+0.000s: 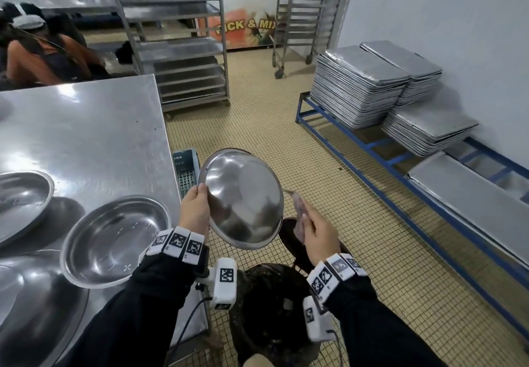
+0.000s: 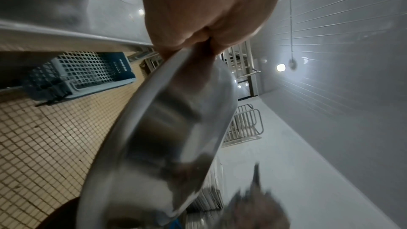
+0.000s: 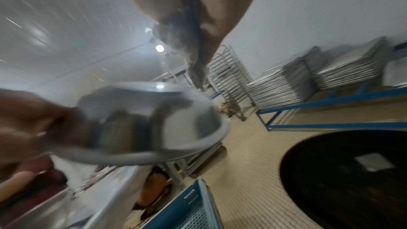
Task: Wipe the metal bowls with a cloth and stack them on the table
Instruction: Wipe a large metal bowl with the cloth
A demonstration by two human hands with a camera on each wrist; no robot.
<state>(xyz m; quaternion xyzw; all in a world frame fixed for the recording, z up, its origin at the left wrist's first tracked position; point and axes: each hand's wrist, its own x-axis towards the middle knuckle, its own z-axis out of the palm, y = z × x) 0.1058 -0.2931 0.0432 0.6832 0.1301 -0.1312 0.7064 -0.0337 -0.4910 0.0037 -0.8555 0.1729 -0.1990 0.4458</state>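
Note:
My left hand (image 1: 197, 203) pinches the rim of a metal bowl (image 1: 244, 197) and holds it tilted in the air beside the steel table's (image 1: 86, 126) right edge, its outer side turned toward me. The same bowl (image 2: 163, 128) fills the left wrist view, its rim between thumb and fingers. My right hand (image 1: 315, 229) grips a crumpled greyish cloth (image 1: 300, 212) just right of the bowl, apart from it. In the right wrist view the cloth (image 3: 187, 41) hangs from the fingers above the blurred bowl (image 3: 154, 121). Three other metal bowls lie on the table: one (image 1: 114, 240), one (image 1: 20, 203), one (image 1: 34, 309).
A dark round bin (image 1: 269, 309) stands on the tiled floor below my hands. A blue-grey crate (image 1: 186, 172) sits under the table edge. Stacks of baking trays (image 1: 360, 86) rest on a blue frame at right. Tray racks (image 1: 183, 40) stand behind; a person (image 1: 43, 51) is at far left.

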